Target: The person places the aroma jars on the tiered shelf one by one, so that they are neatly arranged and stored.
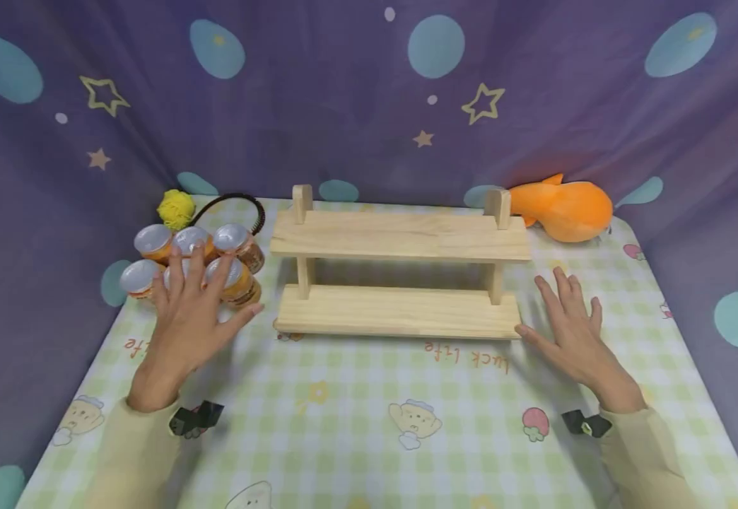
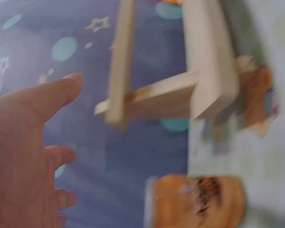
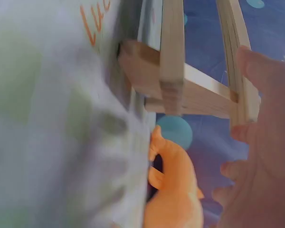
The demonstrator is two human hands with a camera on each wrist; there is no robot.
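My left hand (image 1: 187, 325), fingers spread, is over the near row of a cluster of orange cans (image 1: 239, 284) with pale, hollow-looking tops. It holds nothing; whether a fingertip touches a can I cannot tell. One orange can (image 2: 199, 202) shows low in the left wrist view. A two-tier wooden shelf (image 1: 401, 237) stands in the middle of the table. Right of its lower board, my right hand (image 1: 572, 346) has its fingers spread and nothing in its grasp. In the right wrist view, the shelf (image 3: 172, 61) appears beyond the right hand's thumb.
An orange plush toy (image 1: 572, 211) lies behind the shelf's right end. At the back left are a yellow fuzzy ball (image 1: 176, 209) and a dark coiled band (image 1: 254, 205). A checked cloth (image 1: 356, 396) covers the table, with patterned purple curtains (image 1: 343, 106) around it.
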